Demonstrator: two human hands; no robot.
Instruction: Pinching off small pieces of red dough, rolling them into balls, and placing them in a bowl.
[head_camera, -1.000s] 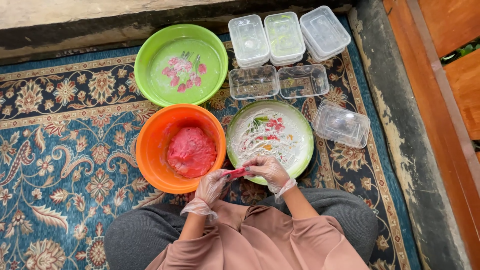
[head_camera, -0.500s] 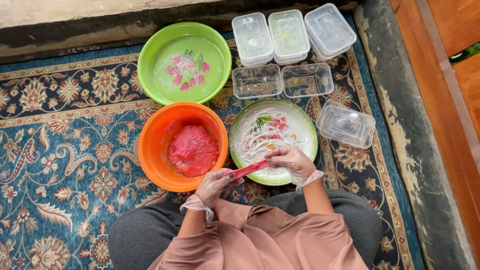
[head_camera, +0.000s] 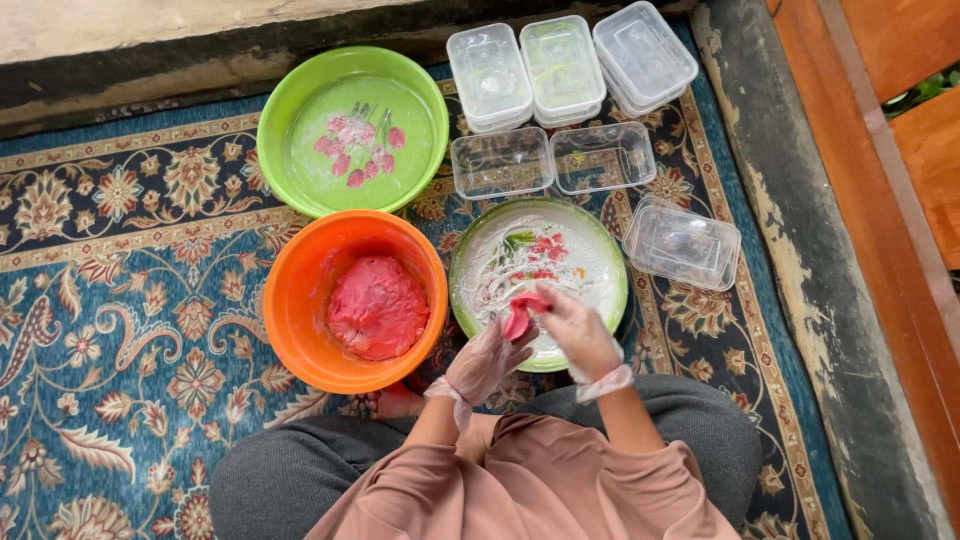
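Both my hands wear thin clear gloves and work a small piece of pink dough (head_camera: 520, 316) over the near edge of a floured, flower-patterned plate (head_camera: 590, 245). My left hand (head_camera: 486, 358) cups the piece from below and the left. My right hand (head_camera: 574, 330) pinches it from the right. An orange bowl (head_camera: 300, 300) to the left holds a big lump of the same pink dough (head_camera: 377, 306). Behind it a green bowl (head_camera: 290, 120) holds several small shaped pink pieces (head_camera: 356, 152) on flour.
Clear plastic boxes stand behind the plate: three stacks (head_camera: 565, 60) at the back, two open boxes (head_camera: 548, 160) in front of them, one box (head_camera: 682, 243) at the right. Everything rests on a blue patterned carpet (head_camera: 120, 300). A concrete strip and wooden boards lie to the right.
The pink piece was a longer strip stretched between my hands; now it is bunched into a compact lump. Both hands have come closer together over the plate's near edge.
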